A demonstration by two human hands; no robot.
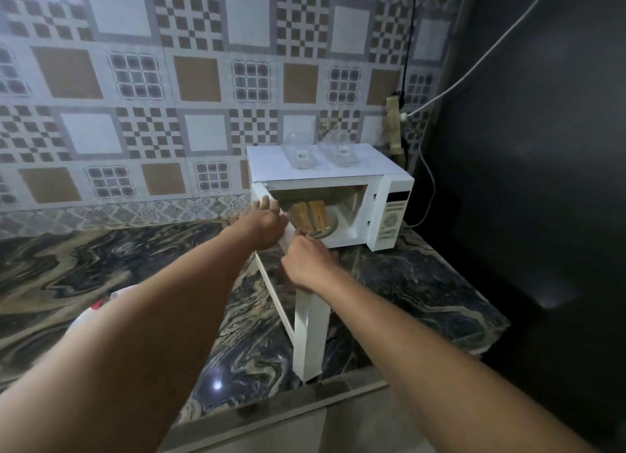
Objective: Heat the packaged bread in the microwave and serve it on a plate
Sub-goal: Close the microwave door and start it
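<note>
Fingers (306, 242) of the right hand (308, 266) curl on the plate (328, 230) rim at the mouth of the microwave (325, 168), door (310, 330) open. The left hand (267, 224), fingers loose, reaches beside the bread (310, 213) standing on that plate. I judge it goes in or comes out, I cannot tell which, and next needs a level carry; labels on the clear boxes (301, 152) on top are too small to read.

Both bare arms stretched forward; left hand (267, 224) fingers spread; right hand (306, 266) lower, fingers curled, grip hidden.
</note>
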